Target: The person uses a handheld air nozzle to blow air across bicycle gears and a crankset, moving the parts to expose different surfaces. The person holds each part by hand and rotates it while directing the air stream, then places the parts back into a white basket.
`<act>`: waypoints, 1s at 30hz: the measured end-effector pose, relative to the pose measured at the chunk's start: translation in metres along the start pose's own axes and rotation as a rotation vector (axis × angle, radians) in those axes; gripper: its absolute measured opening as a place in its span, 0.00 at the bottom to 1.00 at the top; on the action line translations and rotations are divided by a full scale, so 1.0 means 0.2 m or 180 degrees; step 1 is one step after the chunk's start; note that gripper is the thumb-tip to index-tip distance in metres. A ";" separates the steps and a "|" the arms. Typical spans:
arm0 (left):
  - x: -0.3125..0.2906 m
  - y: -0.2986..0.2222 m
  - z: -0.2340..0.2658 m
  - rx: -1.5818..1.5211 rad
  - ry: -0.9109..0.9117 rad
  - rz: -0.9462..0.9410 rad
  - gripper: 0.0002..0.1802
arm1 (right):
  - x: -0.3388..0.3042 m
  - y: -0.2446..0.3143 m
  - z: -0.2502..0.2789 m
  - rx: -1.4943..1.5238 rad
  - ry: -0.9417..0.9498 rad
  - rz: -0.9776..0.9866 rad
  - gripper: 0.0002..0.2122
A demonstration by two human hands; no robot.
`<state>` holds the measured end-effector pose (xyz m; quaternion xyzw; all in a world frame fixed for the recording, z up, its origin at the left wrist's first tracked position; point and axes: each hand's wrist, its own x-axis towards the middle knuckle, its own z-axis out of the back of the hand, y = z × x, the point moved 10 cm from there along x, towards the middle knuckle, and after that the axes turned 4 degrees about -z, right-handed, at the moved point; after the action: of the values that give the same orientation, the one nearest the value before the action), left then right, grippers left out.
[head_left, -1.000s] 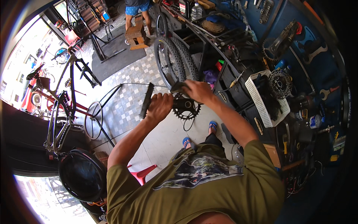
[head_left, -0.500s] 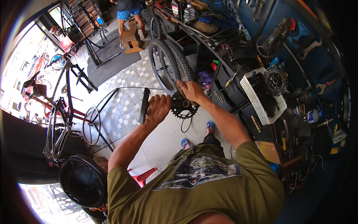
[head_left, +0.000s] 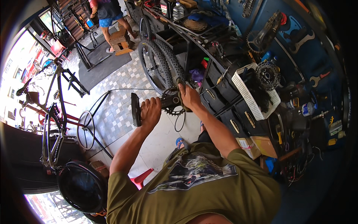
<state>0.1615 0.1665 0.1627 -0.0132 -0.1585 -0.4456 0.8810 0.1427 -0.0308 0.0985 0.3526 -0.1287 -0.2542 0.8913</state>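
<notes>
A black bicycle crankset is held up in front of me, its crank arm [head_left: 169, 102] pointing left and its toothed chainring [head_left: 173, 111] on the right. My left hand [head_left: 151, 111] is closed around the crank arm. A flat black pedal [head_left: 136, 109] stands upright just left of that fist. My right hand [head_left: 190, 98] pinches a dark rag [head_left: 180, 81] against the right side of the chainring. The fingers behind the ring are partly hidden. A thin dark cable loop [head_left: 180, 124] shows below the chainring.
Knobbly-tyred wheels [head_left: 164, 63] stand beyond my hands. Along the right runs a workbench with drawers [head_left: 233, 126], a white basket [head_left: 250, 101] and a cassette [head_left: 267, 74]. A bicycle frame [head_left: 56, 93] stands left. Another person [head_left: 109, 16] is beside a wooden stool [head_left: 120, 42].
The surroundings have shifted left in view. My right hand and rag sit lower along the chainring's right side. The pedal has gone from tilted to nearly upright. More of the other person shows.
</notes>
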 end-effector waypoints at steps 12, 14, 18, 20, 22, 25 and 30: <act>0.05 0.09 -0.21 -0.0216 0.0531 0.0595 0.05 | -0.58 0.37 0.13 -0.0499 -0.0122 0.3170 0.16; 0.04 0.10 -0.21 -0.0320 0.0648 0.0592 0.07 | -0.47 0.05 0.10 -0.0700 0.0042 0.2953 0.17; -0.03 0.19 -0.25 -0.0336 0.0836 0.0772 0.08 | -0.26 -0.24 0.29 -0.0309 0.0239 0.1774 0.18; -0.01 0.19 -0.28 -0.0422 0.0929 0.0761 0.08 | -0.32 -0.05 0.28 -0.0115 0.0171 0.1988 0.19; 0.01 0.15 -0.29 -0.0519 0.0943 0.0696 0.08 | -0.47 0.24 0.21 -0.0206 0.0070 0.2605 0.18; 0.03 0.14 -0.27 -0.0647 0.0935 0.0719 0.08 | -0.53 0.27 0.14 -0.0556 0.0262 0.3213 0.19; -0.16 0.39 -0.53 -0.1592 0.1473 0.1230 0.11 | -0.15 -0.28 0.44 0.0337 0.0227 0.0872 0.15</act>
<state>0.2331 0.2215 0.0622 -0.1563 0.1633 -0.2876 0.9307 0.0607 -0.0981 0.1219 0.3870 -0.1571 -0.1104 0.9018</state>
